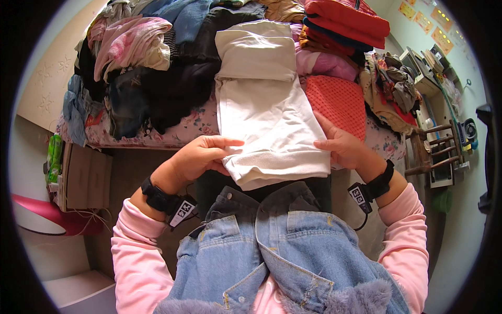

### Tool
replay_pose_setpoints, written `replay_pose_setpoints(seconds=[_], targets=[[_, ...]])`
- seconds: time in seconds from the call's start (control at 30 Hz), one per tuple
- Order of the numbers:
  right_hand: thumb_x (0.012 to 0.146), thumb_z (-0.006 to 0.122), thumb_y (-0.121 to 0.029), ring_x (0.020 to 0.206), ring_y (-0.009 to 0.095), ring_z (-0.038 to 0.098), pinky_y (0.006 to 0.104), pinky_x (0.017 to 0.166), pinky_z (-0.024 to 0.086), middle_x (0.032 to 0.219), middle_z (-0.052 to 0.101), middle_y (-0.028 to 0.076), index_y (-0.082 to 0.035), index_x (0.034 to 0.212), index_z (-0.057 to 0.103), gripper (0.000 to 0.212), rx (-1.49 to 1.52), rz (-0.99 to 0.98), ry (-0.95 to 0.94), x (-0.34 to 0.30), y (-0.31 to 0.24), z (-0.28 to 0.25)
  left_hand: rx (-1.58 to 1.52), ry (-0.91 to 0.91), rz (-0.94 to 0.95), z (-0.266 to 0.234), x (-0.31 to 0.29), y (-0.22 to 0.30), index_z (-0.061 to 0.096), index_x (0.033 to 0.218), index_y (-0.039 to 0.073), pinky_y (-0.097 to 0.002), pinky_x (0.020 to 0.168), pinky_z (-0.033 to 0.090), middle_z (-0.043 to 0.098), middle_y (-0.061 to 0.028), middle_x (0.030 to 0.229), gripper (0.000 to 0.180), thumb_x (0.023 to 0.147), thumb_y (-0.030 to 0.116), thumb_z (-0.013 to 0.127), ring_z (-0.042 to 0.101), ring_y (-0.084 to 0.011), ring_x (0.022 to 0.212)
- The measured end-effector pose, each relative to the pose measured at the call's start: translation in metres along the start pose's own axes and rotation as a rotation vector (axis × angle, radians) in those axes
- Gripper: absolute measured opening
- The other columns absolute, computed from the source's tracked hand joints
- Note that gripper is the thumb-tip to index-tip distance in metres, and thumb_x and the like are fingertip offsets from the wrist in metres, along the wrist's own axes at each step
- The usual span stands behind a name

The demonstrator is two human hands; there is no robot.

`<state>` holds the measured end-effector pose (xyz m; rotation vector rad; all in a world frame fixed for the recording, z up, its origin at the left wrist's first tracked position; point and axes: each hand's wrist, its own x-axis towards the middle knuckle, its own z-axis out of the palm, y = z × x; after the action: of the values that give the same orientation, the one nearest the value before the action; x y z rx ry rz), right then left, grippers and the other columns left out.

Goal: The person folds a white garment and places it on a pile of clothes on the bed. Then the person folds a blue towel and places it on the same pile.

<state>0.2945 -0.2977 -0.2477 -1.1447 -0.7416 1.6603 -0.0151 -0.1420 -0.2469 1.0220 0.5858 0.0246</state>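
Observation:
A white garment [266,110], folded into a long strip with a ribbed band at its near end, lies over the bed's front edge toward me. Its far part is folded over on itself. My left hand [206,154] pinches the near left side, thumb on top and the other fingers underneath. On the opposite side my right hand [337,144] grips the near right edge, its thumb on the cloth. The near end hangs just beyond my denim vest. A coral-red knitted piece [337,104] lies right beside the garment, close to my right hand.
Dark clothes [162,94] and a pink-and-white cloth [133,44] are heaped left on the flowered bed [180,128]. Folded red garments [348,23] are stacked at the far right. A wooden chair [436,149] stands right; a drawer cabinet [86,175] stands left.

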Motion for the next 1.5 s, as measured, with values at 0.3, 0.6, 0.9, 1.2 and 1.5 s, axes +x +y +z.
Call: replay_pose_setpoints(seconds=[0.3, 0.6, 0.9, 1.2, 1.5], targets=[[0.061, 0.043, 0.015, 0.094, 0.018, 0.062, 0.024, 0.081, 0.049, 0.112, 0.059, 0.015, 0.004, 0.133, 0.039, 0.073, 0.073, -0.117, -0.306, 0.0, -0.032, -0.015, 1.136, 0.389, 0.733, -0.005, 0.01, 0.004, 0.062, 0.106, 0.007, -0.031, 0.088, 0.044, 0.062, -0.0115, 0.103, 0.034, 0.073, -0.003, 0.061, 0.059, -0.0235, 0.098], [0.081, 0.066, -0.006, 0.099, 0.009, 0.053, 0.0267, 0.088, 0.043, 0.105, 0.06, 0.0, 0.0, 0.106, 0.062, 0.026, -1.435, -0.925, 0.099, 0.026, -0.025, -0.029, 0.747, 0.224, 0.671, -0.015, 0.026, 0.004, 0.065, 0.099, 0.003, -0.0271, 0.088, 0.043, 0.063, -0.0035, 0.104, 0.018, 0.082, 0.004, 0.06, 0.055, -0.0135, 0.1], [0.092, 0.054, -0.021, 0.092, 0.013, 0.059, 0.0277, 0.083, 0.047, 0.103, 0.062, 0.007, 0.003, 0.113, 0.055, 0.032, -0.239, 0.095, 0.074, 0.053, 0.03, -0.037, 0.236, 0.282, 0.096, -0.042, 0.058, -0.049, 0.062, 0.107, -0.002, -0.0268, 0.083, 0.044, 0.064, -0.0048, 0.1, 0.039, 0.09, 0.033, 0.058, 0.057, -0.013, 0.092], [0.088, 0.058, -0.016, 0.077, 0.015, 0.06, 0.0289, 0.067, 0.053, 0.089, 0.06, 0.005, 0.0, 0.113, 0.051, 0.03, -0.34, -0.055, 0.374, 0.071, 0.044, -0.041, 0.475, 0.622, -0.012, -0.042, 0.078, -0.041, 0.057, 0.099, -0.011, -0.0328, 0.071, 0.048, 0.062, -0.0166, 0.089, 0.045, 0.073, 0.025, 0.063, 0.06, -0.0223, 0.078], [0.088, 0.057, -0.011, 0.091, 0.017, 0.061, 0.0287, 0.08, 0.05, 0.106, 0.06, 0.01, -0.003, 0.117, 0.053, 0.03, 0.207, -0.118, 0.094, 0.069, 0.006, -0.048, 0.175, 0.54, 0.198, -0.047, 0.079, 0.005, 0.046, 0.106, 0.002, -0.0285, 0.073, 0.046, 0.054, -0.0092, 0.094, 0.042, 0.075, 0.016, 0.071, 0.053, -0.0156, 0.086]])
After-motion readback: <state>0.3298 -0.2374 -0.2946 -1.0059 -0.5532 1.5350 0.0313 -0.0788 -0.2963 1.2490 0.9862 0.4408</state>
